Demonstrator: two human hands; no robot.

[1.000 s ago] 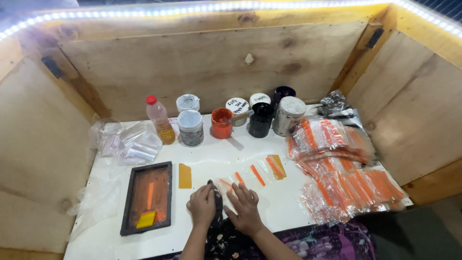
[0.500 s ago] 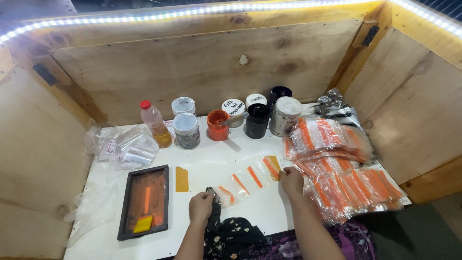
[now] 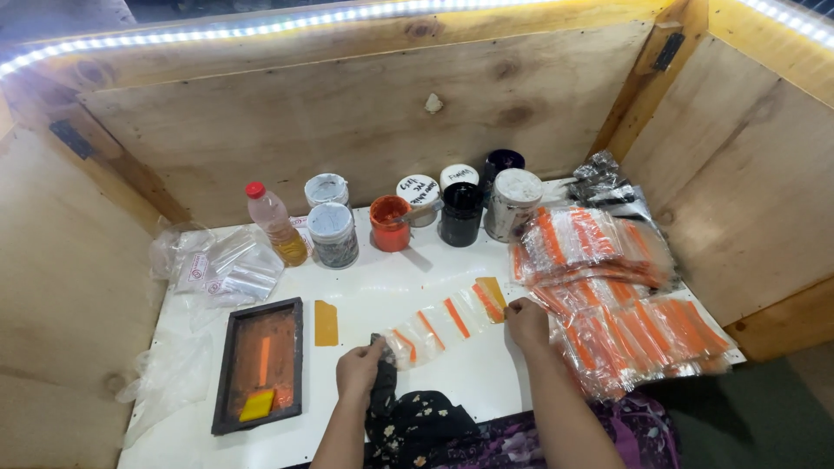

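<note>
The row of clear bags with orange stripes (image 3: 447, 320) lay fanned out on the white table (image 3: 382, 291) between my hands, overlapping so that each stripe stayed uncovered; my right hand (image 3: 526, 322) rested at the far end of the row, fingertips pinching or pressing the last bag's edge, I could not tell which; my left hand (image 3: 360, 368) was closed round a dark cloth (image 3: 382, 388) at the near end, just touching the first bag. A small yellow card (image 3: 326, 322) lay just left of the row, beside the black printing frame (image 3: 259, 364) with its orange-stained mesh and a yellow squeegee (image 3: 257, 405) in its near corner; printed bags sat heaped to my right (image 3: 608, 295), apart from the unprinted ones (image 3: 226, 269) on my left; the ink jars (image 3: 391, 222) and a bottle of yellowish liquid (image 3: 275, 225) stood along the back wall, out of the working space.
</note>
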